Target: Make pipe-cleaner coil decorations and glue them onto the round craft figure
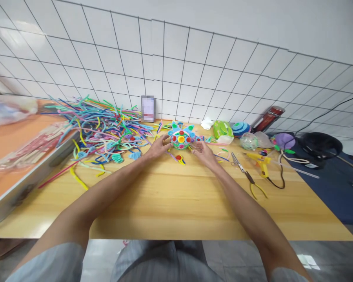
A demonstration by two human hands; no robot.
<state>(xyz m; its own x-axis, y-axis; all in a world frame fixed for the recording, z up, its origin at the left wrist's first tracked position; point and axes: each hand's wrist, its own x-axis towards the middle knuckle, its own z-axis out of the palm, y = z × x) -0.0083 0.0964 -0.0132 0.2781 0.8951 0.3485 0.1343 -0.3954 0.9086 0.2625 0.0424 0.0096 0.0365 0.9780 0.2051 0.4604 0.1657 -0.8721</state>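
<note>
A round ornament [181, 140] of fuzzy pipe cleaners sits on the wooden table, covered in red, yellow and pink coiled discs and topped with blue and green points. My left hand [159, 147] is closed against its left side, the thumb toward me. On the other side my right hand [204, 152] is held close by, palm inward and fingers apart; whether its fingertips touch the ornament I cannot tell. Just in front lies a small red and yellow pipe-cleaner piece [180, 158]. Short pipe-cleaner bits lie near my right hand.
Loose pipe cleaners [106, 129] pile up at the left, beside an orange-lined tray [20, 137]. A phone [148, 108] leans on the tiled wall. To the right lie scissors [237, 161], pliers [254, 184], a yellow glue gun [260, 162] with its cord, and a blue striped ball [240, 128].
</note>
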